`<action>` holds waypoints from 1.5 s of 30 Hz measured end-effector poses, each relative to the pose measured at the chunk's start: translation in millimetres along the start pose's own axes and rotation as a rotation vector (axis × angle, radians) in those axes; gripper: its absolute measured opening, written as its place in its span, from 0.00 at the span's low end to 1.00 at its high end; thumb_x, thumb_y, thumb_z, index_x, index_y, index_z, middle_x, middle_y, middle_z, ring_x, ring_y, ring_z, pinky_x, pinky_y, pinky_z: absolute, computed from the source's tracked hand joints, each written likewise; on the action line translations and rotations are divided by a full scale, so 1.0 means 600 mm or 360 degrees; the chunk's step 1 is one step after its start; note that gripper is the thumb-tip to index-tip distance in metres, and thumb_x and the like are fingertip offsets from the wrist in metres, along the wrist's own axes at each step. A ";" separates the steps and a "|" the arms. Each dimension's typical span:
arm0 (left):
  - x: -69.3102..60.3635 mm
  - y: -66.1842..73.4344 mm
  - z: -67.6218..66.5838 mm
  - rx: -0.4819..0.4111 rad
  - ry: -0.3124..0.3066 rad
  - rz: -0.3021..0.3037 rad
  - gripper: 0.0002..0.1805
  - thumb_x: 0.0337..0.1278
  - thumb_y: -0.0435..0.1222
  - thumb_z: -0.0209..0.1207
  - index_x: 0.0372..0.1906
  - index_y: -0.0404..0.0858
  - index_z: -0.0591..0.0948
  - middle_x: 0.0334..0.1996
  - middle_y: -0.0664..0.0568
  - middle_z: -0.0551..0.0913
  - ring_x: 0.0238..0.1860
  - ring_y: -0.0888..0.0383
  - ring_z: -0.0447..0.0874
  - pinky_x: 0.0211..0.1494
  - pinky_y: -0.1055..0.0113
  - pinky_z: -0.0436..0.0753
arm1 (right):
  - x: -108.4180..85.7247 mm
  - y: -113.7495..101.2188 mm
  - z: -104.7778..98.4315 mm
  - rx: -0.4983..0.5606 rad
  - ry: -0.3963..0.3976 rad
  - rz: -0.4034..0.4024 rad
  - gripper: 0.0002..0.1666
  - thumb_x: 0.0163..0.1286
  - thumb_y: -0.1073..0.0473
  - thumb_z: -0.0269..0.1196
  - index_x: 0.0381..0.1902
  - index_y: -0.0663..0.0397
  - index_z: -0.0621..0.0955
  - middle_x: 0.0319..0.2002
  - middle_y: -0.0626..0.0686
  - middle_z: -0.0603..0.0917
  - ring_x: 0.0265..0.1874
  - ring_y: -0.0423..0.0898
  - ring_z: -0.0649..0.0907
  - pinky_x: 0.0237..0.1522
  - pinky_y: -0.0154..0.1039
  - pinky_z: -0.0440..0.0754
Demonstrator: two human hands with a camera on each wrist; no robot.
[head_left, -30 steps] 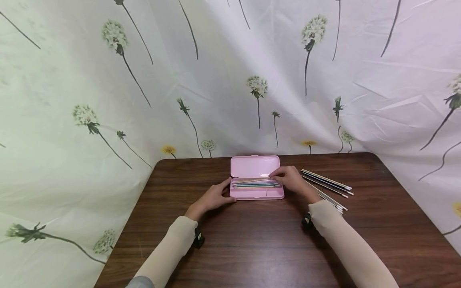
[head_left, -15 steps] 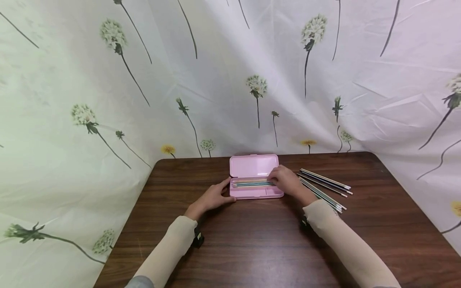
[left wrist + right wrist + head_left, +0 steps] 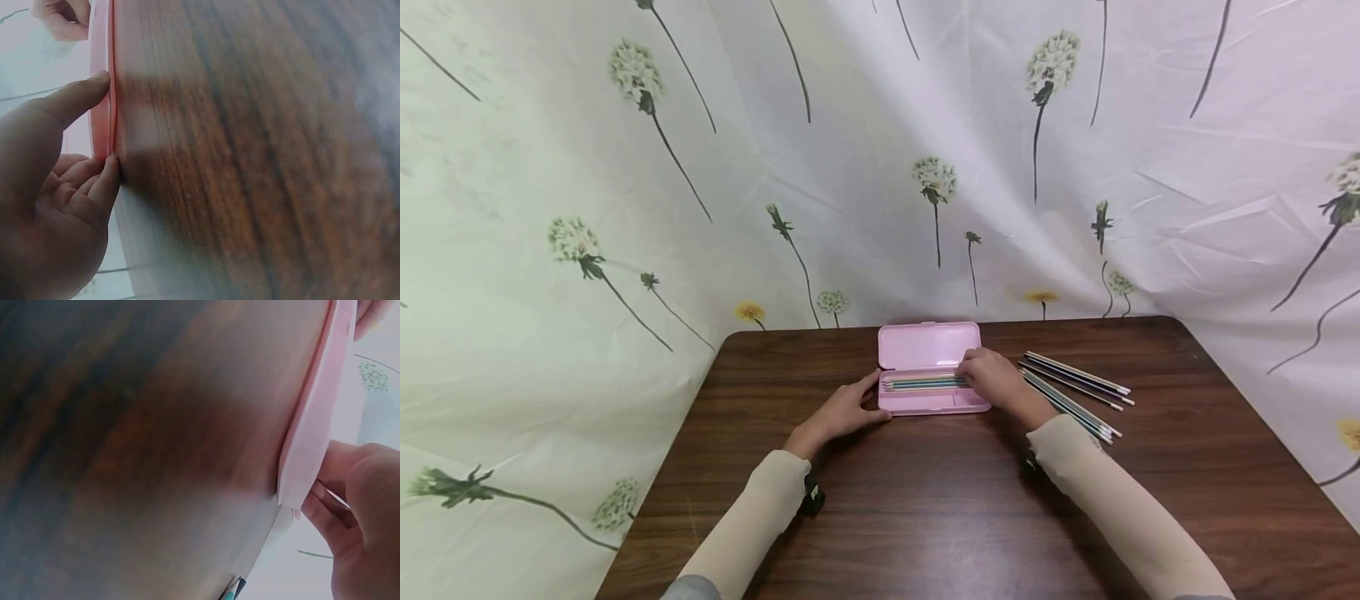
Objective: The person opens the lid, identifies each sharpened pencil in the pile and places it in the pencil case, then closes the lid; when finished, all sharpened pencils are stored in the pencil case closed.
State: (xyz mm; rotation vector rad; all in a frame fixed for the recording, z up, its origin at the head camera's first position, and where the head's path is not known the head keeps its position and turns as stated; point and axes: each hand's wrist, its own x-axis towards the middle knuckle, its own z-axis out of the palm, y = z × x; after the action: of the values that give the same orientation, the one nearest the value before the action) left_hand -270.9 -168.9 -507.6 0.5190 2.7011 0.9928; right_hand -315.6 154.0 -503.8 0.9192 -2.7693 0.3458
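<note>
A pink pencil case [image 3: 917, 406] is set near the far edge of a dark wood-grain tabletop [image 3: 910, 508], its lid [image 3: 929, 346] tipped back behind the tray. Several pencils [image 3: 921, 384] are laid lengthwise side by side in the long rear compartment, their points turned toward the left end; the front strip is split by a small divider near its right side.

The case's front left corner is held by the left hand [image 3: 842, 412]: the thumb is pressed against the front wall and the other fingers are bent against the left end, as is also seen in the left wrist view. The right hand [image 3: 997, 382] is placed over the right end of the case, its fingers bent downward at the pencils' ends. Whether a pencil is pinched there cannot be told, as the fingertips are hidden.

To the right of the case, two loose groups of pencils are spread on the tabletop: an upper group [image 3: 1075, 372], and a lower group [image 3: 1078, 413] partly covered by the right forearm. Cream sleeves [image 3: 745, 517] are worn on both arms. Behind the tabletop, a pale cloth [image 3: 865, 167] printed with dandelions is hung.
</note>
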 end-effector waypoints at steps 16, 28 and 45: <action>-0.002 0.005 0.001 -0.0021 0.0010 -0.0019 0.48 0.70 0.45 0.69 0.86 0.41 0.58 0.84 0.44 0.62 0.76 0.45 0.75 0.78 0.50 0.76 | -0.039 0.041 -0.095 0.0444 0.0181 0.0182 0.08 0.71 0.69 0.69 0.45 0.59 0.92 0.43 0.57 0.93 0.40 0.50 0.88 0.44 0.51 0.87; -0.002 0.005 0.001 -0.0021 0.0005 -0.0013 0.48 0.71 0.46 0.69 0.86 0.40 0.57 0.84 0.44 0.62 0.77 0.44 0.74 0.78 0.49 0.76 | -0.156 0.102 -0.158 0.0359 0.0189 0.0376 0.10 0.73 0.67 0.67 0.48 0.58 0.92 0.45 0.58 0.93 0.47 0.59 0.90 0.50 0.60 0.87; -0.003 0.005 0.000 0.0000 -0.0006 -0.0022 0.49 0.71 0.46 0.69 0.87 0.40 0.56 0.84 0.42 0.62 0.77 0.43 0.74 0.78 0.49 0.76 | -0.291 0.149 -0.125 0.0270 -0.0023 0.0492 0.06 0.65 0.69 0.73 0.36 0.54 0.92 0.31 0.48 0.91 0.29 0.36 0.83 0.30 0.37 0.80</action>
State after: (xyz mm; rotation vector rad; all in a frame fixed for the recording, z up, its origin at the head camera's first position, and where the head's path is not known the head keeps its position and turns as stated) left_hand -268.8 -167.4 -505.8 0.5010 2.6979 0.9873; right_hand -223.9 342.4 -492.4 0.5233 -2.9311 0.6334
